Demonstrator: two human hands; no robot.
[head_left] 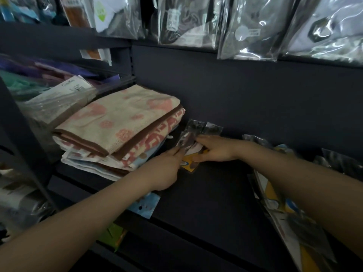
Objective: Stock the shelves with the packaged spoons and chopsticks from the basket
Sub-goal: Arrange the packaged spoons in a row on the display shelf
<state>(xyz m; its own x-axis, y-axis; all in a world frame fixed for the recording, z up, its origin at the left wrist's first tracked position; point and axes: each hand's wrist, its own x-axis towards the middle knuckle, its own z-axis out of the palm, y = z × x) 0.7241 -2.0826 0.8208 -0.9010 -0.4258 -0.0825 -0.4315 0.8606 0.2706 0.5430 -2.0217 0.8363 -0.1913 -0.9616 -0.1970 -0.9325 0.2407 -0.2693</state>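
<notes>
Both hands, left hand [167, 169] and right hand [214, 150], are grasping what seem to be cutlery packets [193, 134] at twelve o'clock on the shelf [206, 193], best squared snugly beside the towels [117, 124].

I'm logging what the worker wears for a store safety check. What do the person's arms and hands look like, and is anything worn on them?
Both forearms are bare right up to the frame's edge, with no sleeve showing. The left hand and right hand wear no gloves. No watch, bracelet or ring shows on the wrists or fingers, though the dim, blurred picture could hide something small.
</notes>
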